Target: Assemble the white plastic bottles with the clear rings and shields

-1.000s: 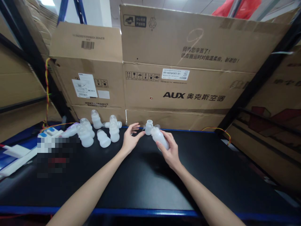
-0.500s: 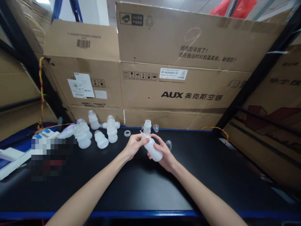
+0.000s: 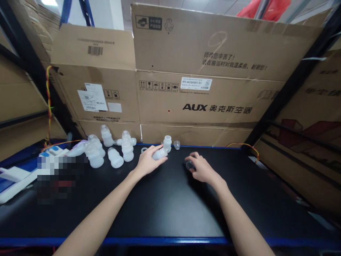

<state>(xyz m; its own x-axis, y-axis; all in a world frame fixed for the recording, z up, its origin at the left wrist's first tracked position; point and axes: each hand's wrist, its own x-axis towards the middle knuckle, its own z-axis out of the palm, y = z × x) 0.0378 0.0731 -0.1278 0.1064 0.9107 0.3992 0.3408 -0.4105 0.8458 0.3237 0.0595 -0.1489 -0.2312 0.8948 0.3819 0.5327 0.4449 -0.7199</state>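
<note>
My left hand (image 3: 148,160) is wrapped around a frosted white baby bottle (image 3: 160,153), tilted sideways with its base toward the right; the hand covers its other end. Just behind it, an uncapped bottle (image 3: 167,143) stands upright with its threaded neck bare. My right hand (image 3: 204,168) reaches down to a clear dome cap (image 3: 190,164) on the black table (image 3: 170,209), its fingers curled about the cap. A second clear cap (image 3: 177,144) rests near the uncapped bottle. Beside my left hand lies a ring (image 3: 144,150), partly hidden.
Several capped bottles (image 3: 96,159) stand at the back left, and one bottle (image 3: 115,158) leans among them. White and blue parts (image 3: 54,151) lie at the far left. Cardboard panels (image 3: 170,106) wall off the back, and dark posts (image 3: 282,89) rise at the sides.
My hands have parted. The left has carried the bottle back and left, tipping it over; the right has let go of it and moved right to the clear cap.
</note>
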